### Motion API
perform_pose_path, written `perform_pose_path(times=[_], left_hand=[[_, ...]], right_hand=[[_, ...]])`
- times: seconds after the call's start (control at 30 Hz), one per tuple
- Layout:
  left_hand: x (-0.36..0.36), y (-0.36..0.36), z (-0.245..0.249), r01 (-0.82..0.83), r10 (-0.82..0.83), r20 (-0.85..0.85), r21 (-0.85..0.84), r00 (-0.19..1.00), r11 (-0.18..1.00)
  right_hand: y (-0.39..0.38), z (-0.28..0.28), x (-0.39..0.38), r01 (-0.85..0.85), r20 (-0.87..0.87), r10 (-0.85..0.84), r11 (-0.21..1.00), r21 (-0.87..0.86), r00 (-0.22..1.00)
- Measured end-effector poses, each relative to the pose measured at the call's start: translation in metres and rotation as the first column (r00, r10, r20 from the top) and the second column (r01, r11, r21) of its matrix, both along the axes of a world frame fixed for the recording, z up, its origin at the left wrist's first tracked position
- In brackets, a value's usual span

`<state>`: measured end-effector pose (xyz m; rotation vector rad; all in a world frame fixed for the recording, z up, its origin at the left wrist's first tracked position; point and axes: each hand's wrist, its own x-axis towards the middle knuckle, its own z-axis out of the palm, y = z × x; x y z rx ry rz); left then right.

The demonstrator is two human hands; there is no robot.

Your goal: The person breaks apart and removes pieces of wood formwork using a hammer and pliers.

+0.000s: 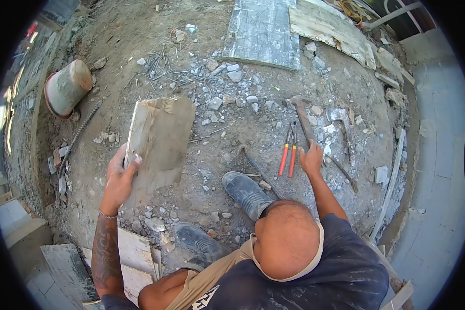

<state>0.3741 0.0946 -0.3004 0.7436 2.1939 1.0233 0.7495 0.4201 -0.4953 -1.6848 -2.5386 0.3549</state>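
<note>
My left hand (121,178) grips the near left edge of a short wooden board (173,126), thumb on its face. The board is tilted up, dusty grey-brown, with a splintered top end. My right hand (311,159) is closed round the handle of a hammer (303,118), whose head points away from me near the ground. Just left of that hand lie pincers (288,155) with red and yellow handles. A thin metal bar with a hooked end (256,165) lies beside my boot (243,191). Right of the hammer rests a hatchet-like tool (340,118), partly dust-covered.
Loose nails (160,67) and stone rubble (234,75) cover the ground ahead. Large panels (263,33) lie at the back. A dirty bucket (70,88) lies tipped at left, near a ribbed rebar (80,137). More boards (134,253) lie by my left leg; a block wall (442,155) stands at right.
</note>
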Motion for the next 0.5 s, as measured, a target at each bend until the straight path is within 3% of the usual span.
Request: perform_pose_path(times=[0.1, 0.17, 0.3, 0.37, 0.43, 0.5], left_hand=[[-0.008, 0.010, -0.020, 0.072, -0.074, -0.029, -0.072, 0.997, 0.995], [0.005, 0.015, -0.040, 0.065, -0.055, 0.149, -0.068, 0.987, 0.996], [0.036, 0.007, -0.076, 0.071, -0.042, 0.245, -0.111, 0.969, 0.991], [0.048, 0.006, -0.088, 0.119, -0.085, 0.244, -0.126, 0.966, 0.985], [0.052, 0.000, -0.101, 0.098, -0.081, 0.227, -0.061, 0.970, 0.993], [0.055, -0.007, -0.106, 0.039, 0.010, 0.379, -0.121, 0.925, 0.992]], right_hand=[[0.023, 0.001, -0.009, -0.033, 0.013, 0.033, 0.999, -0.018, 0.999], [0.024, 0.008, -0.012, -0.035, 0.009, 0.035, 0.999, -0.004, 0.999], [0.010, 0.007, -0.022, -0.092, -0.086, 0.091, 0.996, 0.000, 0.992], [-0.007, 0.020, -0.036, -0.338, -0.067, 0.333, 0.937, -0.090, 0.941], [0.002, 0.010, -0.036, -0.312, -0.058, 0.309, 0.949, -0.042, 0.949], [0.026, -0.016, -0.033, 0.033, 0.007, -0.034, 0.991, 0.128, 0.999]])
